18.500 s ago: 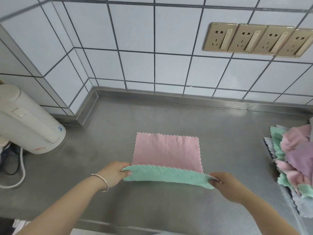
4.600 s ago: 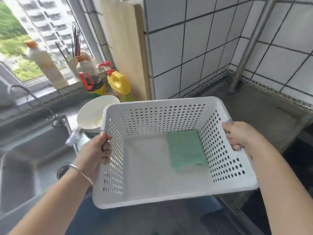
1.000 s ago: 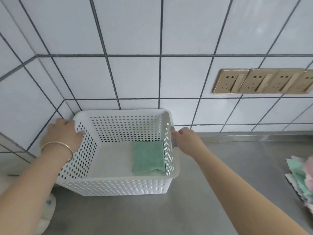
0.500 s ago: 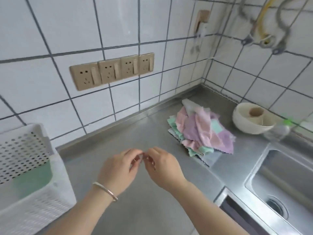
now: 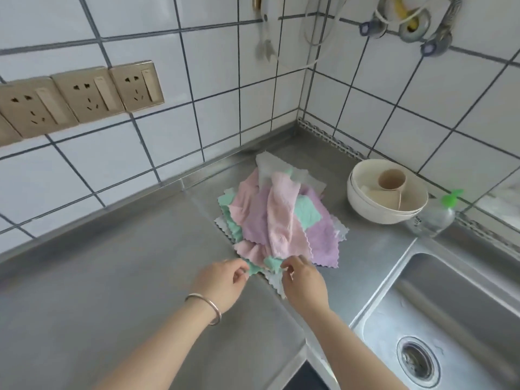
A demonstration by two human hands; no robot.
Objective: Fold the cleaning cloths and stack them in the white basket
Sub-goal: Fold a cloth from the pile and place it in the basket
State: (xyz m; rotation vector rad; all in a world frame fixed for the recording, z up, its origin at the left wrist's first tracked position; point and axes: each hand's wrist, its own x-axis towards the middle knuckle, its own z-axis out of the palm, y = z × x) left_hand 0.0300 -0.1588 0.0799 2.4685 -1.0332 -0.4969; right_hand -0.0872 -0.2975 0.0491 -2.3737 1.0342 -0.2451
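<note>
A loose pile of cleaning cloths (image 5: 277, 218) in pink, purple, green and grey lies on the steel counter (image 5: 112, 277) near the corner. At the pile's near edge a green cloth (image 5: 266, 265) sticks out. My left hand (image 5: 222, 282) pinches its left corner and my right hand (image 5: 302, 280) pinches its right corner. The white basket is out of view.
A stack of cream bowls (image 5: 387, 197) holding a cup stands right of the pile. Beside it is a clear bottle with a green cap (image 5: 434, 216). A steel sink (image 5: 439, 327) lies at the right. Wall sockets (image 5: 76, 99) sit on the tiled wall.
The view has swung right and the basket has left it. Both hands, which were together over the bare counter, have reached the pile and taken hold of the green cloth's near edge.
</note>
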